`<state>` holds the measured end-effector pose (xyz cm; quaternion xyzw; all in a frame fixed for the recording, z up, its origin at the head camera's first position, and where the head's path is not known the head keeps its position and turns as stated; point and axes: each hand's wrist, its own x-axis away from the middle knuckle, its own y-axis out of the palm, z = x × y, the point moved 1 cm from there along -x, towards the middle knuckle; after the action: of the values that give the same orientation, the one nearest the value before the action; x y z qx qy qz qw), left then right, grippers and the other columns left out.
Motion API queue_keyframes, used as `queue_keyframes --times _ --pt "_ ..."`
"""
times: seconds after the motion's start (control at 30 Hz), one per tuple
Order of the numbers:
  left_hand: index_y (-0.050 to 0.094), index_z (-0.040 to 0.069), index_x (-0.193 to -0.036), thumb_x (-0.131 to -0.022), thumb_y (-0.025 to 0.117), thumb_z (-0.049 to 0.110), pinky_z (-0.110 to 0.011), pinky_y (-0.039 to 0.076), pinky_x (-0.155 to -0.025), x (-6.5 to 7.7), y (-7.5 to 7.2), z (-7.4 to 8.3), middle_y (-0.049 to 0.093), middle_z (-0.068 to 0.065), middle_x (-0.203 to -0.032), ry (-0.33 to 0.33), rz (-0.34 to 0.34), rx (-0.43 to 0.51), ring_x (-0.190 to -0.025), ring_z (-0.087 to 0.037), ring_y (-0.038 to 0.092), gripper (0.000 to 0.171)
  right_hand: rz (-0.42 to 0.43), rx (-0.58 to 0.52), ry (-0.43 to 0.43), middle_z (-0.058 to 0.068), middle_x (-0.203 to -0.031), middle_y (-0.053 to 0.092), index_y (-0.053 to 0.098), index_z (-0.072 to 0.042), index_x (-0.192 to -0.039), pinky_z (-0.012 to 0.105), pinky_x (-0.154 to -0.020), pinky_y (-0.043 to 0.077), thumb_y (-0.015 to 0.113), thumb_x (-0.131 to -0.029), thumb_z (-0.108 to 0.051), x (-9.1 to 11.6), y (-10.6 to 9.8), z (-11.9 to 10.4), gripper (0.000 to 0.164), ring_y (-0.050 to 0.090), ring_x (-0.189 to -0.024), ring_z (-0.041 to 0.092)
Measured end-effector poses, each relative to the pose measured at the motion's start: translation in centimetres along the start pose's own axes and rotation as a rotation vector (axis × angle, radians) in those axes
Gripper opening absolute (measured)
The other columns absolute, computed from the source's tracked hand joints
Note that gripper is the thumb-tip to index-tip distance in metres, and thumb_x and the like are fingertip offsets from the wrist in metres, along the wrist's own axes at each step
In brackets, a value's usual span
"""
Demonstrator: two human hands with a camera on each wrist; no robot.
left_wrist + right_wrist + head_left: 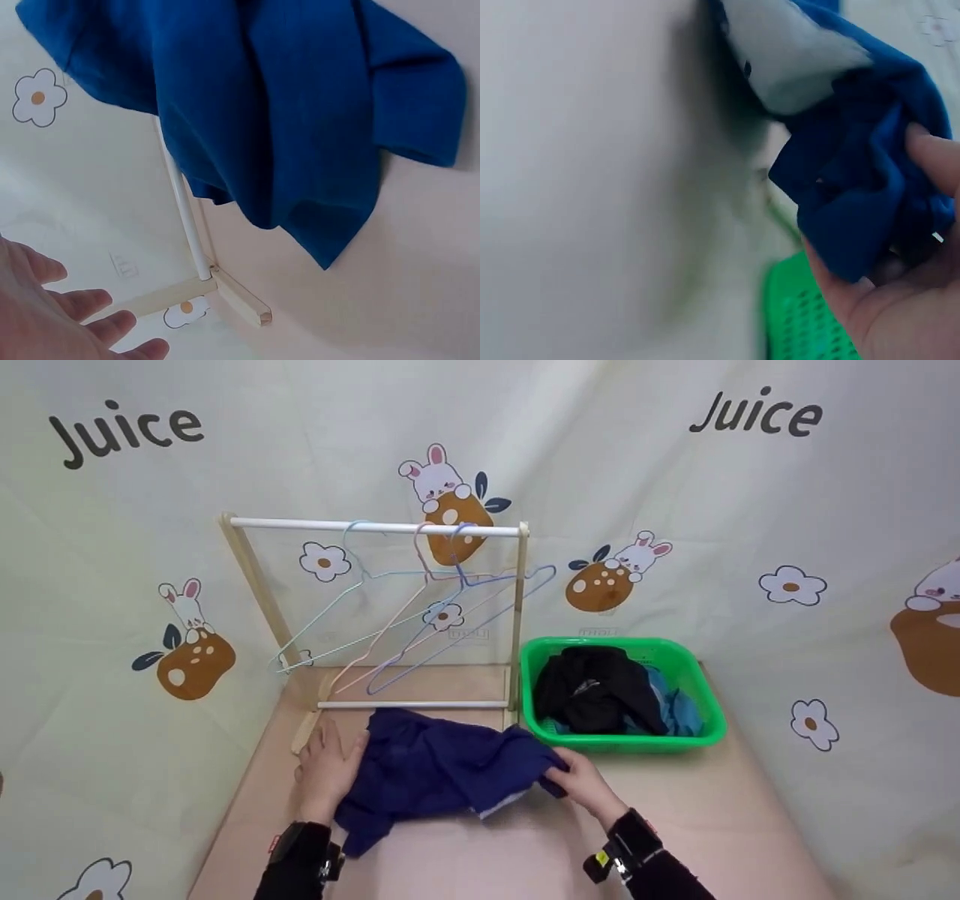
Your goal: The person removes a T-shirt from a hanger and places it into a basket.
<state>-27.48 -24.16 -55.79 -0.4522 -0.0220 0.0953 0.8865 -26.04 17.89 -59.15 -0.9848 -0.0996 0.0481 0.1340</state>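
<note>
A crumpled navy blue garment (442, 765) spans the space between both hands, in front of the small clothes rack. At its right end my right hand (589, 786) pinches a bunched part between thumb and fingers. The right wrist view shows this grip on the blue cloth (862, 202), with a pale patch (787, 56) of the garment beyond. My left hand (328, 772) lies along the garment's left edge, fingers extended. In the left wrist view its fingers are spread apart from the hanging cloth (262, 120).
Behind the garment stands a rack with a white top bar (292, 523) and wooden posts. From it hang a mint hanger (319, 619), a pink hanger (390, 622) and a blue-violet hanger (491, 622). A green basket (630, 744) at right holds black clothing (600, 690) and teal clothing (682, 712).
</note>
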Motion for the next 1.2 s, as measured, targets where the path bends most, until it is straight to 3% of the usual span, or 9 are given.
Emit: queue_keyframes --times 0.1,0.27,0.4,0.57,0.7,0.87,1.0,1.13,1.2 --pt "0.016 -0.001 -0.156 -0.096 0.033 0.07 -0.073 0.017 -0.102 0.2 0.3 0.2 0.017 -0.032 -0.156 0.002 -0.01 -0.007 -0.14 -0.054 0.015 0.095 0.021 -0.267 0.043 0.005 -0.094 0.066 0.056 0.012 -0.115 0.027 -0.072 0.052 0.056 -0.096 0.002 -0.8 0.1 -1.5 0.022 0.064 -0.08 0.013" --pt "0.019 -0.001 -0.156 -0.097 0.037 0.068 -0.073 0.017 -0.103 0.6 1.0 0.6 0.019 -0.033 -0.155 0.031 -0.01 -0.028 -0.14 -0.053 0.018 0.092 0.077 -0.598 0.013 0.003 -0.099 0.066 0.051 0.008 -0.119 0.029 -0.076 0.055 0.047 -0.099 0.004 -2.2 -0.1 -4.5 0.021 0.066 -0.087 0.014" --pt "0.023 -0.001 -0.155 -0.097 0.043 0.065 -0.072 0.017 -0.103 1.1 1.7 0.9 0.021 -0.033 -0.155 0.063 -0.014 -0.035 -0.14 -0.053 0.019 0.09 0.125 -0.734 -0.043 0.005 -0.103 0.066 0.053 0.002 -0.118 0.028 -0.075 0.054 0.043 -0.102 0.003 -3.5 -0.9 -7.4 0.02 0.065 -0.09 0.014" --pt "0.027 -0.001 -0.154 -0.096 0.048 0.062 -0.073 0.019 -0.102 1.5 2.7 1.2 0.024 -0.033 -0.154 0.093 -0.01 -0.04 -0.139 -0.053 0.021 0.088 0.1 -0.903 -0.113 0.004 -0.088 0.064 0.058 -0.007 -0.109 0.025 -0.062 0.05 0.039 -0.105 -0.001 -5.0 -2.9 -11.8 0.02 0.061 -0.073 0.012" --pt "0.027 -0.002 -0.153 -0.096 0.046 0.064 -0.073 0.02 -0.102 1.6 3.2 1.1 0.024 -0.033 -0.154 0.106 -0.021 -0.057 -0.139 -0.053 0.022 0.089 0.077 -0.998 -0.196 0.002 -0.073 0.055 0.056 -0.006 -0.098 0.024 -0.055 0.042 0.035 -0.106 -0.003 -5.5 -5.5 -15.6 0.023 0.05 -0.061 0.012" --pt "0.024 -0.002 -0.154 -0.096 0.043 0.066 -0.072 0.02 -0.104 1.6 3.6 0.8 0.022 -0.033 -0.155 0.09 -0.044 -0.071 -0.14 -0.051 0.021 0.091 0.124 -1.095 -0.357 0.007 -0.077 0.06 0.061 -0.001 -0.098 0.024 -0.056 0.045 0.035 -0.106 -0.003 -6.2 -9.1 -19.7 0.027 0.055 -0.064 0.014" --pt "0.024 -0.001 -0.154 -0.096 0.041 0.067 -0.071 0.02 -0.104 1.8 3.8 0.7 0.023 -0.033 -0.155 0.09 -0.06 -0.067 -0.14 -0.052 0.021 0.091 0.153 -1.148 -0.521 0.016 -0.097 0.066 0.061 0.002 -0.11 0.03 -0.069 0.054 0.04 -0.104 -0.002 -7.0 -11.8 -21.8 0.022 0.065 -0.083 0.022" --pt "0.024 0.001 -0.155 -0.095 0.037 0.071 -0.07 0.021 -0.105 2.2 4.1 0.7 0.022 -0.032 -0.155 0.093 -0.083 -0.057 -0.141 -0.051 0.02 0.094 0.119 -1.155 -0.665 0.022 -0.113 0.062 0.054 0.003 -0.123 0.038 -0.086 0.053 0.041 -0.103 -0.003 -7.7 -14.0 -23.1 0.025 0.064 -0.102 0.031" --pt "0.023 0.002 -0.156 -0.094 0.035 0.074 -0.07 0.021 -0.106 2.4 4.2 0.6 0.021 -0.032 -0.156 0.091 -0.093 -0.052 -0.141 -0.051 0.02 0.096 0.116 -1.133 -0.709 0.022 -0.116 0.061 0.051 0.003 -0.125 0.04 -0.088 0.052 0.042 -0.102 -0.004 -7.9 -14.8 -23.6 0.026 0.063 -0.105 0.032"
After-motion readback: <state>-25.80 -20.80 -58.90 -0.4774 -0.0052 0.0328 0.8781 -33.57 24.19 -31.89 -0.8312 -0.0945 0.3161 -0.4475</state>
